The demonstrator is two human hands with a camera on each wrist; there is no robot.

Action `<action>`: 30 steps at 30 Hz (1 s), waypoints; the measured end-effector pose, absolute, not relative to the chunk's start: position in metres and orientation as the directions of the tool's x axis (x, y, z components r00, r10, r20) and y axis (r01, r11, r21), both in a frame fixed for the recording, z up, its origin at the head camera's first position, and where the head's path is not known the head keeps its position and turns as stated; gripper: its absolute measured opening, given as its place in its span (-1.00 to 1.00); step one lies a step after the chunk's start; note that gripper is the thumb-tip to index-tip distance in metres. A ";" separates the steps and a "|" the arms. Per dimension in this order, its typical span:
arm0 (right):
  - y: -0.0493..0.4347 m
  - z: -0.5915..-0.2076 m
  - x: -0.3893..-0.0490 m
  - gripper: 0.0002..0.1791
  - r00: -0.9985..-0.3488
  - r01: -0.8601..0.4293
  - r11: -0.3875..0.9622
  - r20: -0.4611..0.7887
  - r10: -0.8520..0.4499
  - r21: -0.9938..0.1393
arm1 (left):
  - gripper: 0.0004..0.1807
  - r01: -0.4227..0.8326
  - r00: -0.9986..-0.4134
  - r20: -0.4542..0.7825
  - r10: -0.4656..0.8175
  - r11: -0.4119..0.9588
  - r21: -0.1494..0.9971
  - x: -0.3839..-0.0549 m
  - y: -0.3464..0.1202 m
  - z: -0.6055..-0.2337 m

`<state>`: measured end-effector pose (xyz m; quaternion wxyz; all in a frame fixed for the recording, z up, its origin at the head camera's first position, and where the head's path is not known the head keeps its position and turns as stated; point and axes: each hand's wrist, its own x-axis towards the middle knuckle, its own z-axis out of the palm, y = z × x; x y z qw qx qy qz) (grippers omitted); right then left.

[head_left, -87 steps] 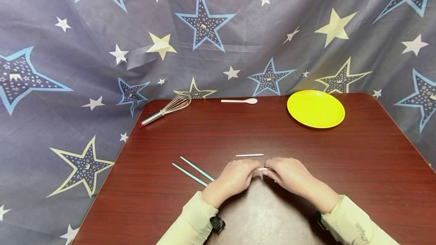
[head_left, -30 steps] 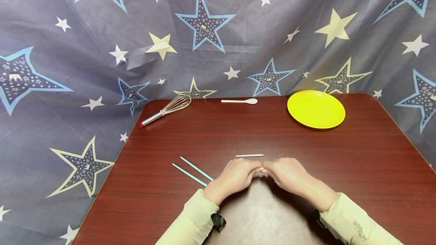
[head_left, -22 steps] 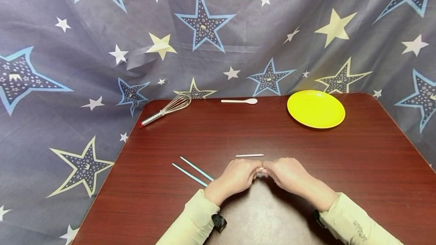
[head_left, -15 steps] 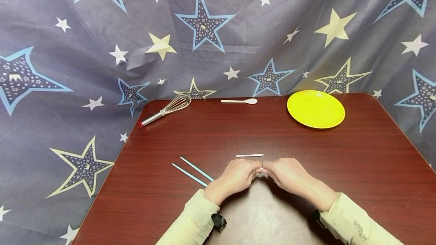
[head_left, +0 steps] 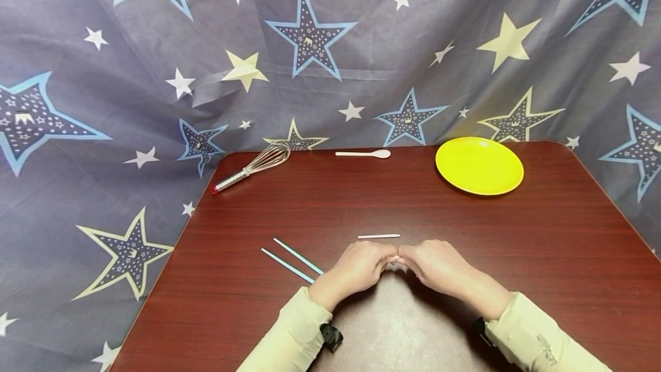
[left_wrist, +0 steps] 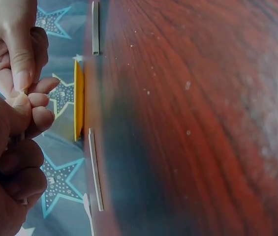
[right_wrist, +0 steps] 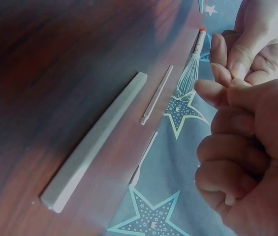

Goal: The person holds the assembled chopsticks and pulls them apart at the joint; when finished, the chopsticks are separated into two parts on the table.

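- Left hand (head_left: 361, 266): fingers curled in, thumb and fingertip pinching a small pale piece (head_left: 396, 258).
- Right hand (head_left: 439, 266): same pose, fingers folded, thumb and finger pinched at the other side of that piece.
- Pale piece sits right between the two sets of fingertips, touching both; mostly covered, full shape can't be made out.
- Wrist views: pale bits peek out at the curled lower fingers of each hand too; can't tell if same piece.
- Hands meet tip to tip over the near part of the dark red wood-grain table (head_left: 330, 205).
- Thin whitish stick (head_left: 378, 236) on table just beyond the fingertips, apart from both hands, running left-right.
- Thick white bar (right_wrist: 94, 142) on table, seen in right wrist view, nearer that camera than the stick.
- Two light blue sticks (head_left: 291, 266) left of left hand, slanted, near ends hidden behind left forearm.
- Far edge, left to right: wire whisk (head_left: 253, 166), white spoon (head_left: 363, 154), yellow plate (head_left: 479, 165); all well apart from hands.
- Star-print cloth (head_left: 330, 96) hangs behind table.
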<state>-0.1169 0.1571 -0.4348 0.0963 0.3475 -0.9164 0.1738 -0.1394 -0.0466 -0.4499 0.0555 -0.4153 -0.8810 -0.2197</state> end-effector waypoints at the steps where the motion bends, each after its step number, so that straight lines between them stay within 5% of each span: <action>1: 0.157 -0.434 -0.117 -0.72 -0.740 -0.670 0.699 0.296 -0.604 -0.250 | -0.77 0.756 -0.648 0.279 0.708 0.558 0.342 -0.139 -0.047 -0.450; 20: 0.161 -0.435 -0.116 -0.70 -0.754 -0.655 0.720 0.261 -0.603 -0.228 | -0.83 0.756 -0.650 0.253 0.717 0.577 0.308 -0.141 -0.052 -0.445; 30: 0.170 -0.434 -0.114 -0.70 -0.781 -0.622 0.742 0.259 -0.568 -0.251 | -0.81 0.707 -0.704 0.216 0.677 0.636 0.310 -0.144 -0.059 -0.443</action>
